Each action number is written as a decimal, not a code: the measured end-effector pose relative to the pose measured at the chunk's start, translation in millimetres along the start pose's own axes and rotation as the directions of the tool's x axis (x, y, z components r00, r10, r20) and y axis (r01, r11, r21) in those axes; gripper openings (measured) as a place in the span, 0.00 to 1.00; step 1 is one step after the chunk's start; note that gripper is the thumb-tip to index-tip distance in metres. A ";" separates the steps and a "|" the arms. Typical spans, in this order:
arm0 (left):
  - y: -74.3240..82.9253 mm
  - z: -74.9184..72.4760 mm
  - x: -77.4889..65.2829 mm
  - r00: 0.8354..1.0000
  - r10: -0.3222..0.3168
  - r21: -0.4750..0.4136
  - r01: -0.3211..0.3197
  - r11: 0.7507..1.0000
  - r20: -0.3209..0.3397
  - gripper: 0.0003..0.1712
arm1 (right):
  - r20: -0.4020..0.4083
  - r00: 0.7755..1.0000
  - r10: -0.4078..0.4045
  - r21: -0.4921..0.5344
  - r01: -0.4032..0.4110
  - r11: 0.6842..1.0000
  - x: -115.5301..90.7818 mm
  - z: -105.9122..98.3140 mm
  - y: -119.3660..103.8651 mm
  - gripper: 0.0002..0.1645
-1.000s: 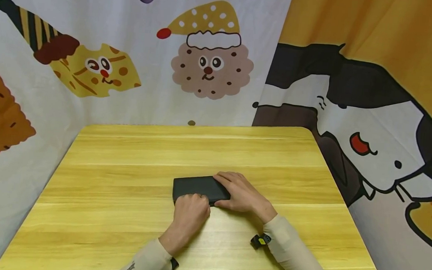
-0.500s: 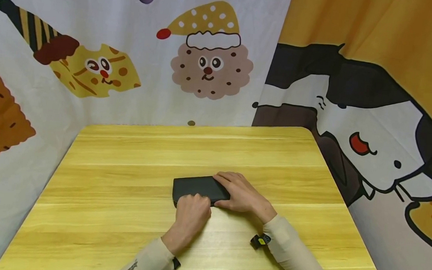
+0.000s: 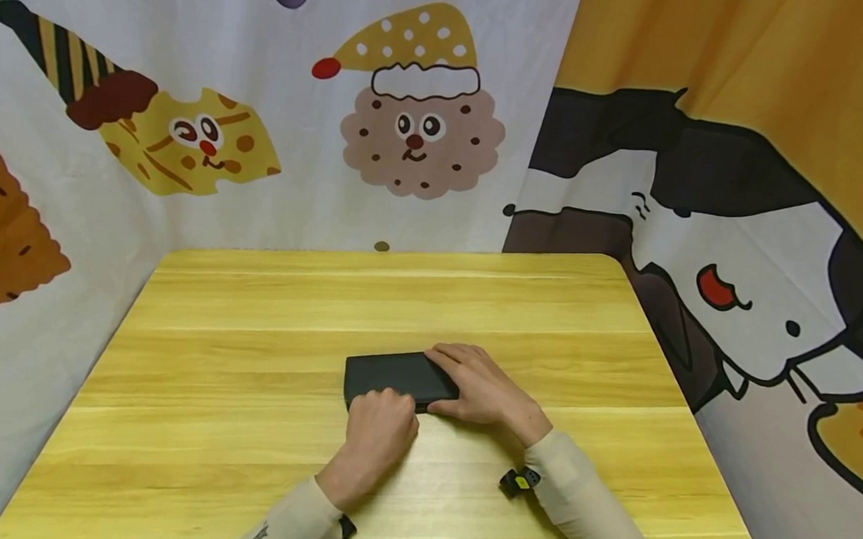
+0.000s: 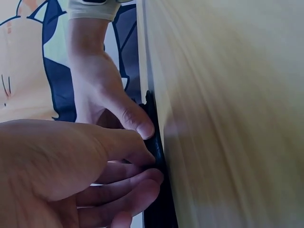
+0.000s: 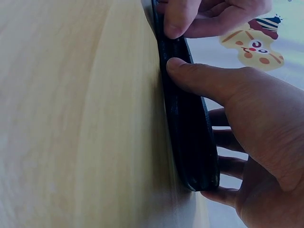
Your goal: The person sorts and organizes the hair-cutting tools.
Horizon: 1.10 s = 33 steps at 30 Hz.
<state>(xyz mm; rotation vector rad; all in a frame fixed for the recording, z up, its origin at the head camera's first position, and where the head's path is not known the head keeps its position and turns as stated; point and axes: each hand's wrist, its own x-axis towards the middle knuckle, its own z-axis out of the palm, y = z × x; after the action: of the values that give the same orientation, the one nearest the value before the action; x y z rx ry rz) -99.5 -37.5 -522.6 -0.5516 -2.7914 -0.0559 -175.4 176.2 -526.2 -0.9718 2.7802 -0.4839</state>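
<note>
A flat, dark rectangular zip case [image 3: 382, 373] lies on the table, its long side facing me. What looks like a zip runs along its narrow front side [image 5: 183, 102]. With curled fingers, my left hand [image 3: 381, 429] pinches at this front edge, near the middle; what sits between thumb and finger is hidden. My right hand [image 3: 489, 390] grips the case's right end, thumb [image 5: 194, 76] against the front side and fingers over the top. In the left wrist view both thumbs are close together along the dark edge [image 4: 159, 199].
The wooden table [image 3: 248, 307] spreads around the case on all sides. Behind it and to the sides hang white and orange curtains [image 3: 420, 219] with cartoon prints. A black band with a small device [image 3: 520, 481] sits at the right wrist.
My left hand shifts slightly right along the front edge, then slightly back left. The right hand and the zip case stay in place.
</note>
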 end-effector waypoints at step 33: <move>-59.8 -20.0 -27.8 0.997 -0.074 -0.264 0.068 0.962 -0.015 0.30 | -0.023 1.000 -0.022 -0.029 0.021 0.999 0.9 -1.0 -1.9 0.56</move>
<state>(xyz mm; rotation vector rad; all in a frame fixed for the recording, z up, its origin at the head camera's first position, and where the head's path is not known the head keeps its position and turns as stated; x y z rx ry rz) -91.9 -105.0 -510.5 -0.5064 -2.7965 -0.4517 -175.2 174.5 -524.7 -1.0096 2.8076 -0.4619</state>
